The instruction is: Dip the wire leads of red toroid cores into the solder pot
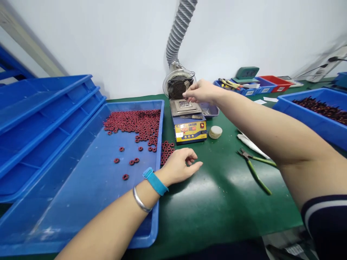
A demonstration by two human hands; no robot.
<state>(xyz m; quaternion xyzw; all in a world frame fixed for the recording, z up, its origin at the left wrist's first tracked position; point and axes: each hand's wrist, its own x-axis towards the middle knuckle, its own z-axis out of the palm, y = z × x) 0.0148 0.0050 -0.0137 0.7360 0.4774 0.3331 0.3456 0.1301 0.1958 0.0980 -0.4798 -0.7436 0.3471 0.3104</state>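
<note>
My right hand (pixel 200 91) is pinched, fingertips together, just above the molten-metal well (pixel 185 104) of a small solder pot (pixel 191 130). Whatever sits between those fingertips is too small and dark to make out. Lower down, my left hand (pixel 182 164) hovers by the table with fingers curled and thumb apart, nothing visible in it. Beside its wrist lies a cluster of small red-and-black wound ring coils (pixel 167 151) on the green table. Many more ring coils (pixel 130 122) fill the far end of the large blue tray (pixel 89 187), with several loose nearer me.
A grey exhaust hose (pixel 179 32) and fan (pixel 177 87) stand behind the pot. To the right are a round white tub (pixel 215 132), green-handled cutters (pixel 255 169), tool bins (pixel 244 90) and a blue bin (pixel 320 112) of dark parts. Stacked blue trays (pixel 48 133) rise at left.
</note>
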